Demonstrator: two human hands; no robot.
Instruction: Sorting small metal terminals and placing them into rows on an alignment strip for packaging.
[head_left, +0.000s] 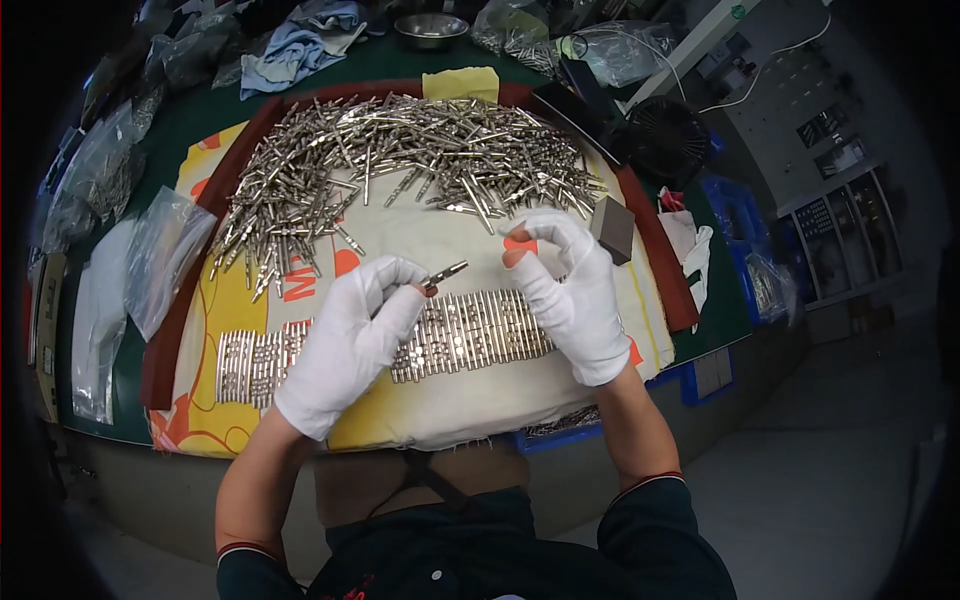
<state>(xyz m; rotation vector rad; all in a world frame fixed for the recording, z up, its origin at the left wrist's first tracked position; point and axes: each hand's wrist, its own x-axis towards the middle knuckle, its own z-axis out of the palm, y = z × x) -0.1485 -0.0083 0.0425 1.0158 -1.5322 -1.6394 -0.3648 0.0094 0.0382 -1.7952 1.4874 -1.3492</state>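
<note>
My left hand (352, 335), in a white glove with bare fingertips, pinches a small stepped metal pin (452, 271) between thumb and forefinger. The pin points up and to the right. To its right, my right hand (578, 300), gloved the same way, has its thumb and forefinger apart, and I see nothing between them. Beneath both hands runs a long row of similar metal pins (478, 332), laid side by side on a printed cloth (490, 405). My left hand hides part of this row. Beyond the hands lies a large, jumbled heap of pins (420, 140).
Dark red strips (655, 250) border the cloth. A grey block (612, 230) stands beside the right strip, with a black fan (668, 138) behind it. Plastic bags (168, 258) lie at left; a metal bowl (431, 30) and blue cloths (300, 48) are at the back.
</note>
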